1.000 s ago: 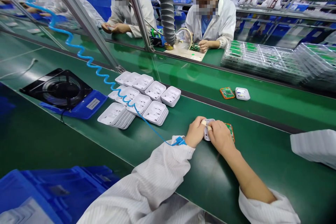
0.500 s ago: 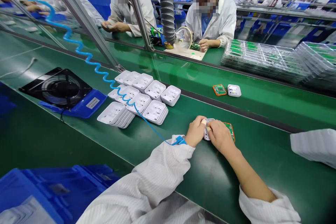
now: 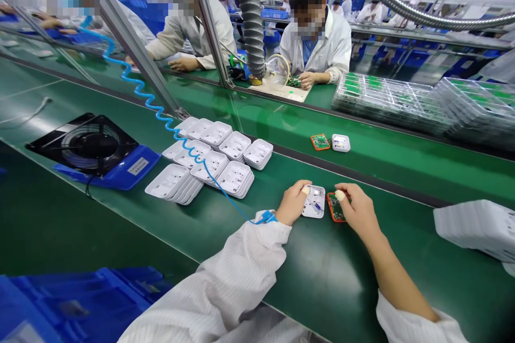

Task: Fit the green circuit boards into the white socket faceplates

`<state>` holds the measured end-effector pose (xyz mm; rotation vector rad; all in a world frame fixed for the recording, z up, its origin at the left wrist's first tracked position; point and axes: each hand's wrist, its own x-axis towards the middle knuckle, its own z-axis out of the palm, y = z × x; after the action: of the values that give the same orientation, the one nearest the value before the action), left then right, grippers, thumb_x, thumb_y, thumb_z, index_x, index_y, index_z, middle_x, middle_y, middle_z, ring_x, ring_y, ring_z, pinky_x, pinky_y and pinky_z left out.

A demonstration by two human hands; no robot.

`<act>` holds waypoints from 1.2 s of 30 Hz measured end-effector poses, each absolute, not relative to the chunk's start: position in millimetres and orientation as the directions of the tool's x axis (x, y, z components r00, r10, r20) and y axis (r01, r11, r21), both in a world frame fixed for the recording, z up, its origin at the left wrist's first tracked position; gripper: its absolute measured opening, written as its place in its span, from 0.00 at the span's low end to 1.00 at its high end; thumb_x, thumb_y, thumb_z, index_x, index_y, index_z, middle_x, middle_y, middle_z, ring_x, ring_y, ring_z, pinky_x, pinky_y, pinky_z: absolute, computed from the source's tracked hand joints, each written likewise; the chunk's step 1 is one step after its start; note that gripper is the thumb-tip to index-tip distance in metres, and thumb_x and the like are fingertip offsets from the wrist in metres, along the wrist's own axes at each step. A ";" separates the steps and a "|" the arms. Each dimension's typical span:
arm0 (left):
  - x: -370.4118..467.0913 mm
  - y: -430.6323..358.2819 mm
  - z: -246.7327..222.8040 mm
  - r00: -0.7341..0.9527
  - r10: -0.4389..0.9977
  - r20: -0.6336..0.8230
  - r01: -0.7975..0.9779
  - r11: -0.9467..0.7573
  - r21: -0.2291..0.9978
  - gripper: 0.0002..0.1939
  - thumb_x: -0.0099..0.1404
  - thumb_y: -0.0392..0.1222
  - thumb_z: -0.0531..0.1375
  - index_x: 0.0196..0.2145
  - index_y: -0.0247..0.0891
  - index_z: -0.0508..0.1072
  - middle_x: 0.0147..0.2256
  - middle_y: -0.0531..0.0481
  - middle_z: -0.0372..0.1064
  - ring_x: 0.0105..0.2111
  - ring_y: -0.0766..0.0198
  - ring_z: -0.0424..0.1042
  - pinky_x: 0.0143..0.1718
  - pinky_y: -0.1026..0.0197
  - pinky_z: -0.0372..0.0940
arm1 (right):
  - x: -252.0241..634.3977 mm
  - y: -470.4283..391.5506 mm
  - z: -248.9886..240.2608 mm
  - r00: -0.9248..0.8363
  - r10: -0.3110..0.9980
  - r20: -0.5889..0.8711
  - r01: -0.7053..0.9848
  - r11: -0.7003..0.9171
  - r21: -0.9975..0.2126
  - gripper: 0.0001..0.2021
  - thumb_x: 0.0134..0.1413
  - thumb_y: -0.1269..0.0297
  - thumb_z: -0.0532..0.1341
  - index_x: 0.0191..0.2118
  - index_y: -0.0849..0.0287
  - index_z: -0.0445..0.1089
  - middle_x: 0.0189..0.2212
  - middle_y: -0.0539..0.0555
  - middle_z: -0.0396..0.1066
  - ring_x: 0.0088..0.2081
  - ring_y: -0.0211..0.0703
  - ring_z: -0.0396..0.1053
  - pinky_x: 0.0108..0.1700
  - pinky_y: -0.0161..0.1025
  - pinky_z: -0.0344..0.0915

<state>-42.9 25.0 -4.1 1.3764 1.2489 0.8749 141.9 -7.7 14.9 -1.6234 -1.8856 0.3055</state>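
My left hand point(image 3: 293, 203) grips a square white plastic housing point(image 3: 316, 208) by its left edge, thumb over the rim. A small blue part and thin wires show inside the housing. Just to its right, my right hand point(image 3: 358, 210) holds a green circuit board with an orange frame point(image 3: 332, 208), thumb and forefinger at its upper right side. Both thumbs wear pale finger cots. A blue wrist strap point(image 3: 266, 217) with a coiled cord is on my left wrist. My right fingers partly cover the board.
Stacked white housings point(image 3: 235, 177) stand left of my hands, beside a black fan point(image 3: 94, 144). Another orange-framed board point(image 3: 320, 142) and white housing point(image 3: 341, 143) lie on the green belt beyond. White stacked parts point(image 3: 475, 225) are at right. A co-worker point(image 3: 316, 43) works opposite.
My right hand has moved right, off the white housing and onto the orange-framed circuit board. The housing's inside now shows. My left hand keeps its hold. The view has shifted slightly.
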 end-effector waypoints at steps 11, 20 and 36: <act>-38.4 26.9 -7.1 0.277 0.950 -0.147 -0.020 0.159 0.987 0.15 0.61 0.44 0.52 0.45 0.38 0.68 0.34 0.50 0.69 0.28 0.67 0.67 0.28 0.67 0.61 | 125.3 2.3 21.2 -0.289 0.957 0.005 0.807 0.246 -0.536 0.13 0.59 0.57 0.45 0.36 0.57 0.62 0.26 0.50 0.67 0.28 0.40 0.64 0.33 0.37 0.57; -42.0 34.8 -12.0 0.091 0.986 -0.139 0.015 0.138 0.990 0.12 0.63 0.44 0.52 0.42 0.38 0.66 0.42 0.46 0.66 0.38 0.64 0.67 0.33 0.65 0.66 | 205.2 106.9 42.4 0.295 0.955 0.030 0.778 -0.221 -0.588 0.17 0.53 0.55 0.47 0.32 0.62 0.66 0.26 0.57 0.69 0.29 0.45 0.66 0.32 0.39 0.61; -36.8 17.0 -1.7 0.194 0.965 0.175 0.414 -0.242 0.878 0.10 0.60 0.35 0.50 0.38 0.38 0.68 0.38 0.49 0.66 0.38 0.63 0.66 0.43 0.59 0.62 | 88.8 5.2 -20.6 -0.326 0.888 0.325 0.744 0.453 -0.491 0.10 0.59 0.67 0.47 0.41 0.58 0.63 0.38 0.56 0.67 0.39 0.44 0.63 0.42 0.43 0.61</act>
<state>-36.8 17.0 -1.7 1.7722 1.2983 1.0026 88.8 5.2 -20.6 -1.3579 -2.1538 0.3405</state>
